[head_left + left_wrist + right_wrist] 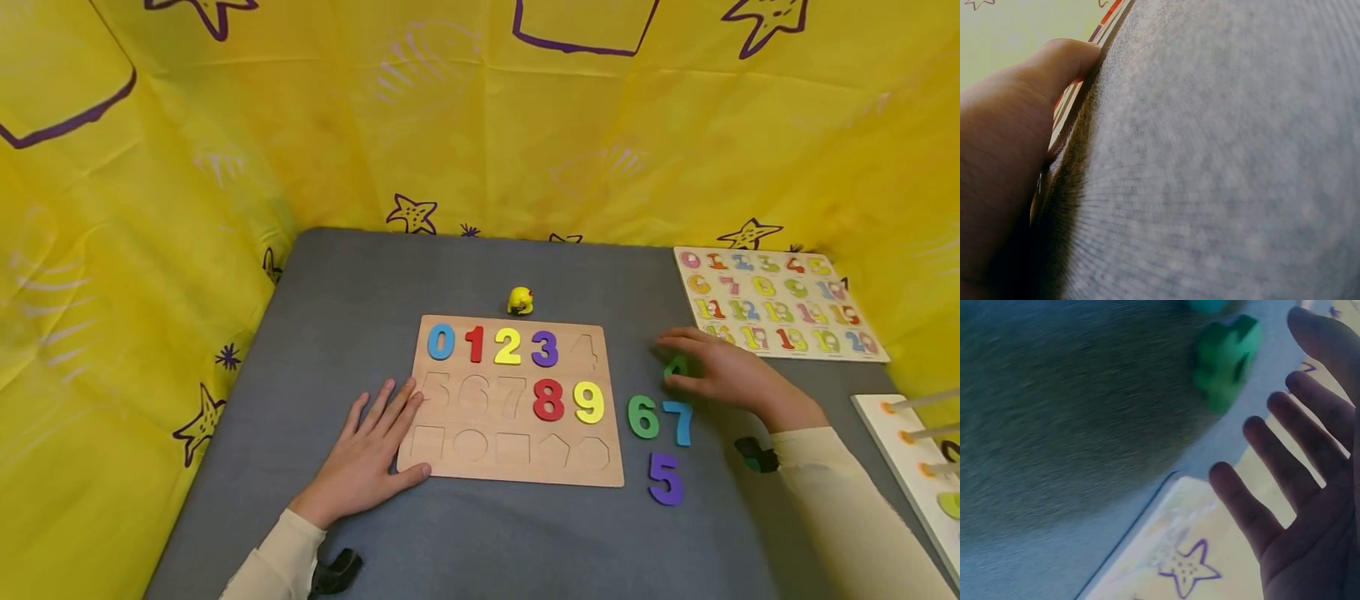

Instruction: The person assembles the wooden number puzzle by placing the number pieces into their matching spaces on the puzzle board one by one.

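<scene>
A wooden number board (472, 458) lies on the table, with 0, 1, 2, 3, 8 and 9 pieces in its recesses. The left hand (367, 462) rests at the board's left edge with fingers spread, fingertips on the wood and thumb (1063, 59) along the near corner. Over the green number 4 (676, 367), the right hand (723, 375) hovers with fingers extended and apart. In the right wrist view that green piece (1225, 362) sits beyond the fingertips, with nothing in the hand. Nearby are a green 6 (642, 417), a blue 7 (678, 422) and a purple 5 (665, 480).
A small yellow toy (520, 301) stands behind the board. At the back right lies a second number board (787, 292) with several figures. A white base with pegs (896, 450) is at the right edge. Yellow patterned cloth (480, 142) surrounds the grey table (352, 292).
</scene>
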Motion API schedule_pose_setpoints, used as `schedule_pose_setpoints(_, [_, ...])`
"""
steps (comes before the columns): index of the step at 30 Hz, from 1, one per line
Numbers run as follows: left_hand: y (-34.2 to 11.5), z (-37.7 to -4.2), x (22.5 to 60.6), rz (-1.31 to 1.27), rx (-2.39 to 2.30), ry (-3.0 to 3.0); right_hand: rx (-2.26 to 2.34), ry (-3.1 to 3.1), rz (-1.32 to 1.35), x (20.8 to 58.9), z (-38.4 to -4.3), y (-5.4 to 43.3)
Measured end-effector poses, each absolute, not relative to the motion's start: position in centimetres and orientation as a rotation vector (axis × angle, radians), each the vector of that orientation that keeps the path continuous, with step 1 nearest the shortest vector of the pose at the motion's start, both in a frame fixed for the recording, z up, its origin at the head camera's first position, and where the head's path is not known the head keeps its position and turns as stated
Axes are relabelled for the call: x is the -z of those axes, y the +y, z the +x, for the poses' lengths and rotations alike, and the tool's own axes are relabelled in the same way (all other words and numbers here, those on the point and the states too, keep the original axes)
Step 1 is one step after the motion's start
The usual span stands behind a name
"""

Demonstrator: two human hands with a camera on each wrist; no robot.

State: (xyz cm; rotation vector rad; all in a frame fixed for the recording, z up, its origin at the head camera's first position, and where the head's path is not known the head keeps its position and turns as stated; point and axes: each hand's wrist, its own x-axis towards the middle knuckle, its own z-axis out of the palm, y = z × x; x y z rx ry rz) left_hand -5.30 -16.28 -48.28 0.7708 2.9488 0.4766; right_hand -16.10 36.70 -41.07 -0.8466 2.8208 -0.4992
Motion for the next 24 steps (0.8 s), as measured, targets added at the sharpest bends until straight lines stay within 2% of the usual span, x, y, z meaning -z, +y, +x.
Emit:
schedule_pose_setpoints(5, [-16.3,-5.3,48.1,0.772,-0.476,2.938,0.485,2.814,-0.813,42.0,-15.7,37.8])
schedule_pose_setpoints(13, [-16.3,-5.2,48.2,0.779,-0.471,2.954,0.473,2.862,-0.940,42.7,-15.5,38.4])
schedule_pose_setpoints(24, [-16.3,-5.2,48.5,0.788,-0.507,2.972,0.473,2.879,-0.963,43.0,-15.6,38.4])
